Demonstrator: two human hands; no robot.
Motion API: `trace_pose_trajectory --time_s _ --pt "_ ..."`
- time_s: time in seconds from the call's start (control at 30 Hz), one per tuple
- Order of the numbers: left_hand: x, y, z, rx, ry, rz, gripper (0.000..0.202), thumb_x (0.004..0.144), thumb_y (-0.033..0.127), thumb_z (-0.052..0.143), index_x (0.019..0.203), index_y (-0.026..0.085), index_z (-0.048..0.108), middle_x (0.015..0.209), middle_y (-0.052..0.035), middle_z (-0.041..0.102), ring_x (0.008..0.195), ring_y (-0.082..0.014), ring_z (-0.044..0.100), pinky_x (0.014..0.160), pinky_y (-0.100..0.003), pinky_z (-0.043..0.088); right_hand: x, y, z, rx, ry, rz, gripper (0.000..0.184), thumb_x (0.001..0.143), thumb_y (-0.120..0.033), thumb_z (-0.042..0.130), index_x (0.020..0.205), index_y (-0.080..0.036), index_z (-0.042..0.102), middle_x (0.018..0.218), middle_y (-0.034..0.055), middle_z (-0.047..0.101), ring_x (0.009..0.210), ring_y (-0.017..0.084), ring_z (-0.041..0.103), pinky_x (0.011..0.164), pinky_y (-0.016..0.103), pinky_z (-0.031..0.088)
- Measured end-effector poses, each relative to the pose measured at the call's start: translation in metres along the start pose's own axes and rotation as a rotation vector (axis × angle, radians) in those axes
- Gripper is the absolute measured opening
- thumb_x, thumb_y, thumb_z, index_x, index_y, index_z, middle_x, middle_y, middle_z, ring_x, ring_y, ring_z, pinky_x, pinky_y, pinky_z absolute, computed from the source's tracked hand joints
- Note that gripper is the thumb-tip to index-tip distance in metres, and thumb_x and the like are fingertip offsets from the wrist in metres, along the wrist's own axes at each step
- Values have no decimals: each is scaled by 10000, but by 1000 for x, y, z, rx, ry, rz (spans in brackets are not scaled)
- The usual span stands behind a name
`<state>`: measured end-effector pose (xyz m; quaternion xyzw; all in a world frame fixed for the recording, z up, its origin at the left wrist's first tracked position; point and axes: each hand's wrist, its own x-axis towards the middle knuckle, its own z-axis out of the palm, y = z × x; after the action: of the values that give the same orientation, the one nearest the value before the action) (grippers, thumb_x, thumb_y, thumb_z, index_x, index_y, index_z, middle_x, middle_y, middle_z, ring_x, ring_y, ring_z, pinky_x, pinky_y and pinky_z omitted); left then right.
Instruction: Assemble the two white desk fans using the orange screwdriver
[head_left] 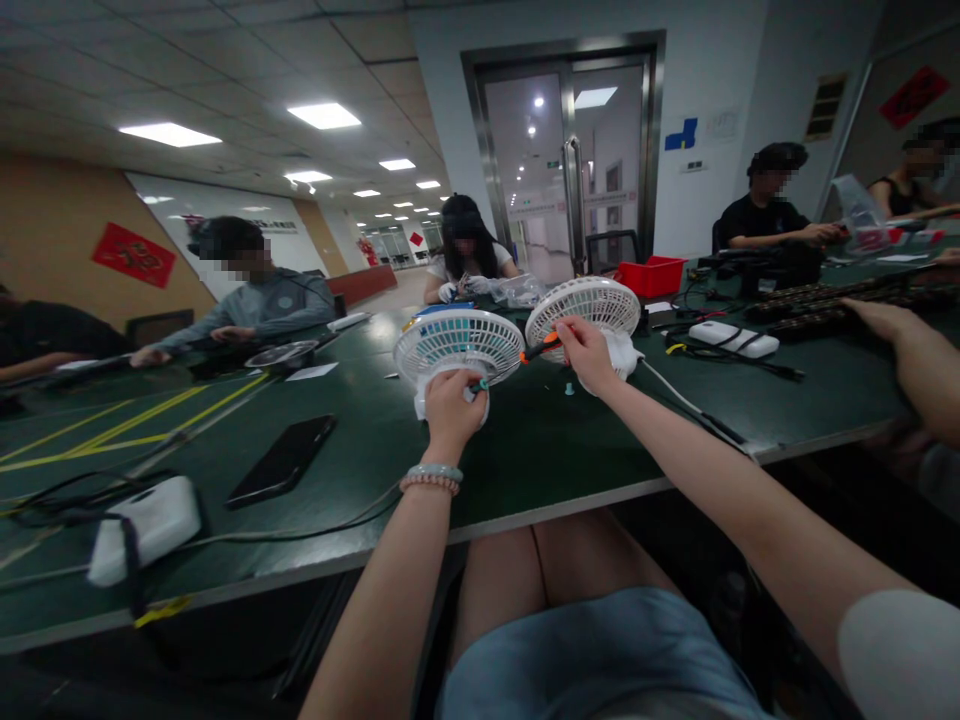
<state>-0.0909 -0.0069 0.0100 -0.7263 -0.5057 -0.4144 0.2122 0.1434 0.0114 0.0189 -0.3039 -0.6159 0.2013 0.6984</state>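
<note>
Centre of frame, right hand (589, 352) pinching orange screwdriver (542, 347), left hand (452, 402) pinching teal piece (482, 385) by white fan (463, 334).

Seven o'clock of centre, the left wrist (442, 452) wears a smooth, pale grey-green bangle (436, 470) above a pinkish-brown beaded bracelet (430, 485). A plain whitish short sleeve (900, 645) shows at four o'clock, and light blue bottoms (592, 650) at five, ending above the bare knees.

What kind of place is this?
Probably a shared workroom: several people are gathered around a green table, two white fans stand on it, and the right hand holds an orange-and-black tool.
</note>
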Motion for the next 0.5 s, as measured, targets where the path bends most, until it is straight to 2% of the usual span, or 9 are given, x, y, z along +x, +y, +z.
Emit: trace_pose_trajectory --time_s 0.3,0.5 --pt "0 -2 1 -3 12 21 152 682 230 587 824 216 639 826 -20 666 880 -215 574 838 -354 419 -3 -2 1 174 -58 45 214 819 -331 459 794 -180 608 495 -52 441 422 83 402 427 211 358" --pt "0 -1 0 -5 -1 6 152 686 236 585 825 213 641 834 -24 666 881 -216 577 846 -360 418 -4 1 4 151 -70 28 251 852 -394 442 830 -192 589 447 -69 399 379 80 389 401 210 339"
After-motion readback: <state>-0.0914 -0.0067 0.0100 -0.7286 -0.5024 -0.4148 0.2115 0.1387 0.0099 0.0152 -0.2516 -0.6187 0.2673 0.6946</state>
